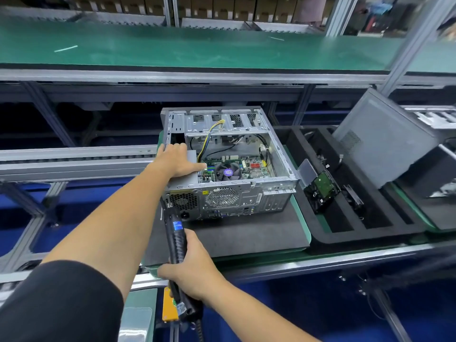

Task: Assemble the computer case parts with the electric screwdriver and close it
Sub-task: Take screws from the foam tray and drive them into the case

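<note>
The right hand (191,267) curls its fingers round the black electric screwdriver (175,239), whose tip points at the rear left corner of the open computer case (227,166). The left hand (174,157) lies with straight fingers flat on the grey power supply (191,156) inside the case's left end. The case lies on a dark foam pad (246,235), beside a black foam tray (345,218) holding a hard drive (322,188).

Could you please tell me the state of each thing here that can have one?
Computer case: open on top, side panel off.
Electric screwdriver: gripped by the right hand, tip at the case's rear left corner.
Left hand: flat on the power supply, fingers straight.
Hard drive: loose in the foam tray.
</note>
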